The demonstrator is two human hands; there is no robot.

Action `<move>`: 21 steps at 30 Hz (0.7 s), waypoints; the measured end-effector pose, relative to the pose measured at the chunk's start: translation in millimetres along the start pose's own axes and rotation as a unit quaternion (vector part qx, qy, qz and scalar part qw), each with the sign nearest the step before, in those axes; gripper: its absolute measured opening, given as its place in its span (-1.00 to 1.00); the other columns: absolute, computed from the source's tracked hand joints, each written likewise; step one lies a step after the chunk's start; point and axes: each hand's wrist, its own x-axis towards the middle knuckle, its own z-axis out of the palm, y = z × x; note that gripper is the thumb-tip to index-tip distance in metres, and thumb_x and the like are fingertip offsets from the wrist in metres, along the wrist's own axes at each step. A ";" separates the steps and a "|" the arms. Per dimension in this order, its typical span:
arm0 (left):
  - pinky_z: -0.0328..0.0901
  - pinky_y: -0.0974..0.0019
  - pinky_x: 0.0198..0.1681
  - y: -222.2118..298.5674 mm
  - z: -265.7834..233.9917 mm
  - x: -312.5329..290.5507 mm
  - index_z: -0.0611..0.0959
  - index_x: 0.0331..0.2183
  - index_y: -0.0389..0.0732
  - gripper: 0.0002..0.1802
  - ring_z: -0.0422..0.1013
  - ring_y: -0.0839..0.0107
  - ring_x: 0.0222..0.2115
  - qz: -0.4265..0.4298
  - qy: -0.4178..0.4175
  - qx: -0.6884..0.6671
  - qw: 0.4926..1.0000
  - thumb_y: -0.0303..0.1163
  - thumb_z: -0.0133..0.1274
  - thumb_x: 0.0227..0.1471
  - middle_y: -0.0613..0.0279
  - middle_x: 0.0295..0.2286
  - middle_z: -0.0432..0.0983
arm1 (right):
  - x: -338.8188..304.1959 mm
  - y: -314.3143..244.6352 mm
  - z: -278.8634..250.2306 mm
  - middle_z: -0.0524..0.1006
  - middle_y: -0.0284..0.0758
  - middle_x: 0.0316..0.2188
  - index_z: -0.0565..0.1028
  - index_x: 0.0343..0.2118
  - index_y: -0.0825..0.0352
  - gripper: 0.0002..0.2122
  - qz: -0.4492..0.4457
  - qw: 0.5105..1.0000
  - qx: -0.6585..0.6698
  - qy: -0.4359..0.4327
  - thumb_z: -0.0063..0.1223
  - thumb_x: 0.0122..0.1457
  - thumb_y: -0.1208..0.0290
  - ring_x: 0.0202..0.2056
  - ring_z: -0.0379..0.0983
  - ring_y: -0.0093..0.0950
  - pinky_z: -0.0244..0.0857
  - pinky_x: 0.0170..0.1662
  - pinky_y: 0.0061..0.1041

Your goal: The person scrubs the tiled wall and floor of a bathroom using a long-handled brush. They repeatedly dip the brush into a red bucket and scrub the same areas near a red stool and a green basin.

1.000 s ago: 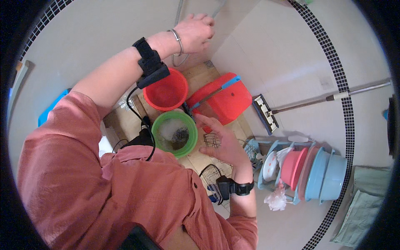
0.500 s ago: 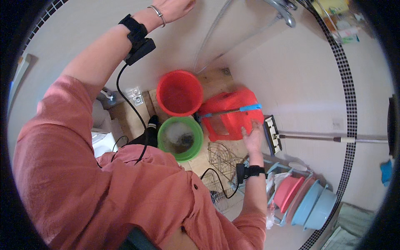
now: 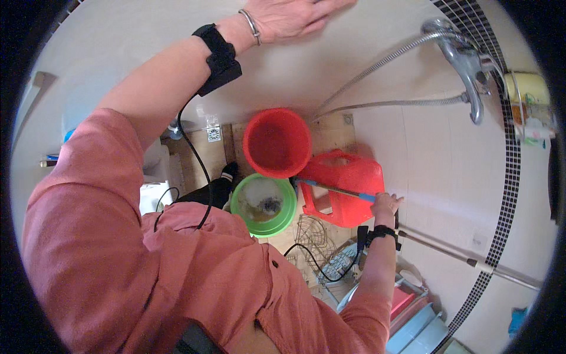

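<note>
Visibly, in the head view, the blue-handled stick (image 3: pixel 336 189) is met endwise by the right grip (image 3: pixel 386 204), whose closure cannot be told; leftward its long axis is laid across the red stool-like piece (image 3: pixel 355 207). Farther off, the left grip (image 3: pixel 289 19) is outstretched, empty.

Head view, one; wide fisheye, left unit of a side-by-side pair worn on the head. Station: above the wearer's salmon-pink cloth shirt (image 3: pixel 200 277), facing steeply down. Orientation: upright, unmirrored. Field: round, corners dark; the narrow black-and-white mosaic tile band (image 3: pixel 510 171) bows toward the right rim. Near range: shirt, large, lower left. Middle range: bare left hand (image 3: pixel 289 19) at the top edge; bare right hand (image 3: pixel 386 204) right of centre. Farther: round green plastic basin (image 3: pixel 268 229) and round red plastic bucket (image 3: pixel 277 144), viewed into their open tops.
</note>
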 end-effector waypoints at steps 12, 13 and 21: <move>-0.36 -0.06 0.11 0.0 11.2 -4.8 0.52 -0.16 -0.06 -0.60 -0.02 0.28 0.17 -0.023 0.035 -0.009 0.999 -0.33 0.02 -0.16 0.33 0.09 0.17 | -18.6 -11.2 -35.0 0.52 -0.12 -0.42 0.53 -0.41 0.26 -0.81 -0.108 0.988 0.103 0.026 0.06 -0.07 0.30 -0.32 0.47 -0.21 0.36 -0.25 -0.27; -0.35 -0.05 0.11 0.1 13.2 -4.5 0.53 -0.17 -0.05 -0.61 -0.02 0.29 0.16 -0.024 0.040 -0.004 0.999 -0.34 0.01 -0.17 0.34 0.08 0.18 | -23.8 -7.5 -44.5 0.52 -0.13 -0.42 0.53 -0.41 0.25 -0.82 -0.101 0.987 0.123 0.033 0.06 -0.07 0.31 -0.32 0.47 -0.21 0.36 -0.25 -0.27; -0.57 -0.12 0.15 -0.3 19.2 -3.4 0.55 -0.17 -0.01 -0.56 -0.03 0.28 0.17 -0.026 0.043 0.017 0.999 -0.33 0.01 -0.23 0.39 0.08 0.18 | -14.2 13.6 -66.6 0.52 -0.14 -0.40 0.50 -0.26 0.23 -0.74 -0.007 0.962 0.250 0.113 0.07 -0.07 0.35 -0.32 0.46 -0.18 0.35 -0.28 -0.22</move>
